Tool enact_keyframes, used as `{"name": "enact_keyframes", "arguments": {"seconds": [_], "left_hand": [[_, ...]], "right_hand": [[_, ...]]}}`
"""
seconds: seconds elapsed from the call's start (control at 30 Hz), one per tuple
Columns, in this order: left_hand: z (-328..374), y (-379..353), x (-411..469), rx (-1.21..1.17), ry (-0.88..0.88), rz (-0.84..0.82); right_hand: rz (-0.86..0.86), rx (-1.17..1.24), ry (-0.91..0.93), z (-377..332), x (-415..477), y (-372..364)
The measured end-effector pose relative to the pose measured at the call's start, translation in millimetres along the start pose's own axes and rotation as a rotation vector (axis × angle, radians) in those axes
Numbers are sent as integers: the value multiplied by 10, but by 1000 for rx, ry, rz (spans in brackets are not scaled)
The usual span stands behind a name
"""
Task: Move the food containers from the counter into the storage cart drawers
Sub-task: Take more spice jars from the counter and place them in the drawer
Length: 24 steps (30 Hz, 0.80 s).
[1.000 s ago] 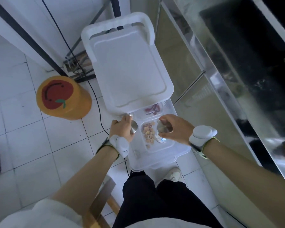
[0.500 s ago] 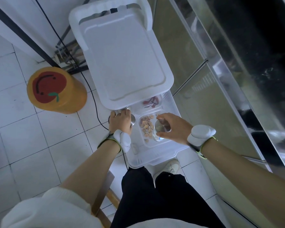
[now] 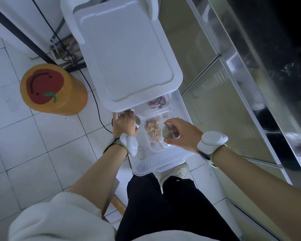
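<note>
So right hand [image 3: 182,132] fingertips pinch a small metal-lidded jar [image 3: 169,133] by its rim, over the open drawer [image 3: 156,162]. Left hand [image 3: 125,125] grips another. Probably glass: light, slick, breakable, so hold the lid edge. I count 2 jars and 2 clear trays [image 3: 152,133] of dried fruit.

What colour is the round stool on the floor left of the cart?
Orange round stool, with a red apple face on top; head view.
</note>
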<state>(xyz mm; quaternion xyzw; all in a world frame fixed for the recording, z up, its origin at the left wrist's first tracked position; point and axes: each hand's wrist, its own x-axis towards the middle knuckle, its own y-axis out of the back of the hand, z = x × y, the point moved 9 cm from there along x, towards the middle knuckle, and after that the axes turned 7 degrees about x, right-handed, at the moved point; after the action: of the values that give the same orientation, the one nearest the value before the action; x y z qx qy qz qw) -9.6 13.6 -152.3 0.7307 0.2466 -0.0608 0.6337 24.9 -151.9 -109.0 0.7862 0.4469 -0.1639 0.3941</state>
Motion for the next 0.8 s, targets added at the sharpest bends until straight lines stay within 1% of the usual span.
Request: {"name": "enact_keyframes", "arguments": {"seconds": [0.23,0.33,0.4,0.47,0.53,0.6,0.67,0.8], "left_hand": [[-2,17,-24,-25,-21,-36],[-12,74,-45,-113,-21,-27],[-13,137,-100,-170,-20,10],[69,156,-171,-192,-91,14],[242,73,-247,-204,-225,-73],[373,-71,-331,-223,-299,-240],[410,-173,-370,-207,-277,-364],[389,-211,-341,-228,-154,-483]], "right_hand": [[3,10,-14,4,-12,8],[3,14,-19,-8,-7,31],[2,14,-23,-10,-12,47],[0,11,-26,-12,-13,51],[-4,9,-29,-10,-14,47],[-5,12,-32,-8,-13,43],[-6,15,-32,-10,-10,40],[-11,20,-34,-8,-2,28]]}}
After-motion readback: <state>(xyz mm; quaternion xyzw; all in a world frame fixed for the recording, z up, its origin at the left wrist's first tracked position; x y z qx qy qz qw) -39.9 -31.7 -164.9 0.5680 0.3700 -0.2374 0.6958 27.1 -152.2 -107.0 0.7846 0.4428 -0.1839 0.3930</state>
